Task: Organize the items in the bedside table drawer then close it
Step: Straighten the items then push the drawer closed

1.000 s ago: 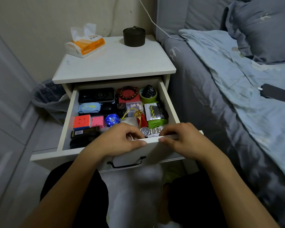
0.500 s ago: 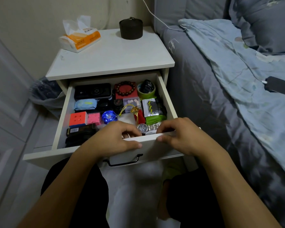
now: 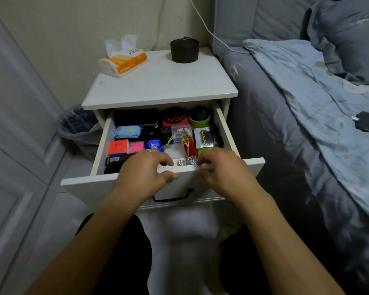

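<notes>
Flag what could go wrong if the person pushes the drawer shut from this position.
Pinched fingers: the left hand and right hand both curl over the top edge of the drawer front, fingertips inside, so closing now might trap them against the cabinet.

Snagged items: the silver wristwatch lies right against the front wall beneath the fingers, and the gold tassel cord stands proud of its neighbours; either might shift or catch.

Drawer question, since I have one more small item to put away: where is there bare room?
One white patch of drawer floor shows, between the blue disc and red tassel. Elsewhere is packed. The nightstand top is bare in front of the tissue pack.
</notes>
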A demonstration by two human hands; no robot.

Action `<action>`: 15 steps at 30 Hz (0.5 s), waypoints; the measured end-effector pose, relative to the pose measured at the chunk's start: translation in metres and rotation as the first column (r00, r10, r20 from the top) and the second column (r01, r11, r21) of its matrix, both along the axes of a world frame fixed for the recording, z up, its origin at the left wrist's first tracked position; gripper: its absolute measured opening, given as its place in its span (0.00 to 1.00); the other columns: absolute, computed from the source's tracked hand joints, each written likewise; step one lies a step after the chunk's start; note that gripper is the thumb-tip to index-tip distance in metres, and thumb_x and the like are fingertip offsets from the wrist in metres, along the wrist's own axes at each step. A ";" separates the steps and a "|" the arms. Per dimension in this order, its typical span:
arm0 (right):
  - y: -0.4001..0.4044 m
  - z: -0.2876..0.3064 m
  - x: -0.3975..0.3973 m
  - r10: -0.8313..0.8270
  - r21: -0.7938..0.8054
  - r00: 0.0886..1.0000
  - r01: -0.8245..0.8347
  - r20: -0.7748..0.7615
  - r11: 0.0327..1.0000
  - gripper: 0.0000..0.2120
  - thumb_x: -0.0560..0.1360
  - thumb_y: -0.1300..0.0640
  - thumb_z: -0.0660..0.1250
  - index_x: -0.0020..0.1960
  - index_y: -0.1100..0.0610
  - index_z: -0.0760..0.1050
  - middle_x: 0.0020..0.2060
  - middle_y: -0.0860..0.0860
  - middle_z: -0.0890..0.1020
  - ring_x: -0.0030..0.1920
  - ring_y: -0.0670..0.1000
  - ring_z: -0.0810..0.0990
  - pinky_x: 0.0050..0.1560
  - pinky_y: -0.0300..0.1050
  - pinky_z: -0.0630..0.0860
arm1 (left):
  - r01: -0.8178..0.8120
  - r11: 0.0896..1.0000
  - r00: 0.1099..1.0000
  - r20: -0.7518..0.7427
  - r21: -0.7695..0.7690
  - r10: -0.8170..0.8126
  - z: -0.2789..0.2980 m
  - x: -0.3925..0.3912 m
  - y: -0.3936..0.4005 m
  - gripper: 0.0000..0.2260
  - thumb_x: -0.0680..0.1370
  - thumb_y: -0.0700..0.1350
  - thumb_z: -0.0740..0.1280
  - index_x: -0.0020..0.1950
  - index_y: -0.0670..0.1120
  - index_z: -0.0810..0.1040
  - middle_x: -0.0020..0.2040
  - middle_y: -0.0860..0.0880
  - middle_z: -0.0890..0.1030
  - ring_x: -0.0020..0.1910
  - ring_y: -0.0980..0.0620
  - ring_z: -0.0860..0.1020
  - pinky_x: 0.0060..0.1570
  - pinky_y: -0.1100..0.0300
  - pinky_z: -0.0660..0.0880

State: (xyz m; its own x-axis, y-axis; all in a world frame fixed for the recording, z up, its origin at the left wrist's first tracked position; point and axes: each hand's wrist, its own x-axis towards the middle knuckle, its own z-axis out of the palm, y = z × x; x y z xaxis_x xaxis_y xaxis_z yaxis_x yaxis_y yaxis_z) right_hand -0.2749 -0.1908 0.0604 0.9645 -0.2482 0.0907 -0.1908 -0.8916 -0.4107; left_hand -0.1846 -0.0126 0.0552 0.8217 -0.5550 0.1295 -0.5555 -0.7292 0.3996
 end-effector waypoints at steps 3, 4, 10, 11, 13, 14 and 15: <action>0.003 0.002 0.009 -0.037 -0.031 0.999 0.037 0.007 0.999 0.08 0.75 0.56 0.66 0.52 0.49 0.79 0.51 0.49 0.81 0.54 0.54 0.78 0.48 0.46 0.75 | -0.011 0.999 0.990 0.138 -0.044 0.017 -0.005 0.000 0.007 0.11 0.71 0.55 0.75 0.50 0.52 0.83 0.46 0.53 0.80 0.48 0.50 0.76 0.44 0.55 0.72; 0.003 0.002 0.012 -0.054 -0.029 0.998 0.055 0.010 0.998 0.08 0.75 0.57 0.66 0.52 0.49 0.79 0.51 0.49 0.81 0.53 0.54 0.78 0.47 0.46 0.75 | -0.014 0.996 0.986 0.167 -0.087 0.029 -0.006 -0.001 0.009 0.08 0.72 0.53 0.74 0.47 0.51 0.82 0.44 0.53 0.79 0.46 0.51 0.76 0.43 0.56 0.72; 0.003 -0.003 0.028 -0.104 0.015 0.994 0.104 0.023 0.994 0.10 0.74 0.60 0.67 0.54 0.51 0.79 0.52 0.50 0.81 0.53 0.54 0.77 0.48 0.47 0.75 | -0.130 0.969 0.986 -0.134 -0.209 0.103 -0.006 0.007 0.014 0.10 0.76 0.50 0.71 0.35 0.52 0.78 0.29 0.53 0.80 0.33 0.60 0.79 0.38 0.63 0.74; 0.002 -0.003 0.030 -0.107 0.023 0.994 0.107 0.024 0.994 0.10 0.74 0.60 0.67 0.54 0.51 0.79 0.52 0.51 0.81 0.53 0.55 0.77 0.48 0.47 0.76 | -0.131 0.971 0.984 -0.144 -0.201 0.103 -0.006 0.010 0.013 0.10 0.76 0.50 0.71 0.35 0.52 0.78 0.30 0.53 0.81 0.33 0.60 0.79 0.39 0.62 0.75; 0.001 -0.003 0.035 -0.117 0.040 0.993 0.115 0.029 0.993 0.10 0.74 0.61 0.67 0.54 0.52 0.79 0.52 0.52 0.80 0.53 0.55 0.77 0.49 0.49 0.76 | -0.125 0.975 0.987 -0.128 -0.182 0.102 -0.006 0.014 0.011 0.09 0.77 0.48 0.70 0.37 0.50 0.79 0.31 0.54 0.81 0.33 0.59 0.79 0.37 0.70 0.71; 0.002 -0.003 0.037 -0.123 0.042 0.992 0.121 0.036 0.992 0.11 0.74 0.62 0.67 0.54 0.52 0.79 0.52 0.52 0.80 0.53 0.55 0.77 0.50 0.49 0.76 | -0.117 0.979 0.989 -0.106 -0.168 0.100 -0.007 0.015 0.010 0.08 0.77 0.47 0.70 0.38 0.49 0.81 0.31 0.54 0.81 0.33 0.60 0.78 0.34 0.75 0.67; 0.004 -0.003 0.039 -0.130 0.042 0.990 0.128 0.047 0.991 0.11 0.74 0.62 0.67 0.54 0.53 0.79 0.52 0.53 0.80 0.53 0.56 0.77 0.50 0.50 0.77 | -0.113 0.981 0.991 -0.089 -0.161 0.099 -0.008 0.017 0.009 0.07 0.77 0.46 0.70 0.40 0.47 0.82 0.31 0.54 0.80 0.33 0.61 0.77 0.33 0.76 0.66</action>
State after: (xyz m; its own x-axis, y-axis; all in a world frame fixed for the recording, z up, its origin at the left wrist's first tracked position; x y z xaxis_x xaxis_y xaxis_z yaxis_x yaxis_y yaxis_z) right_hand -0.2358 -0.1870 0.0574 0.9186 -0.3747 0.1257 -0.2818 -0.8440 -0.4564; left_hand -0.1673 -0.0035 0.0474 0.8862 -0.4406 0.1434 -0.4398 -0.7024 0.5597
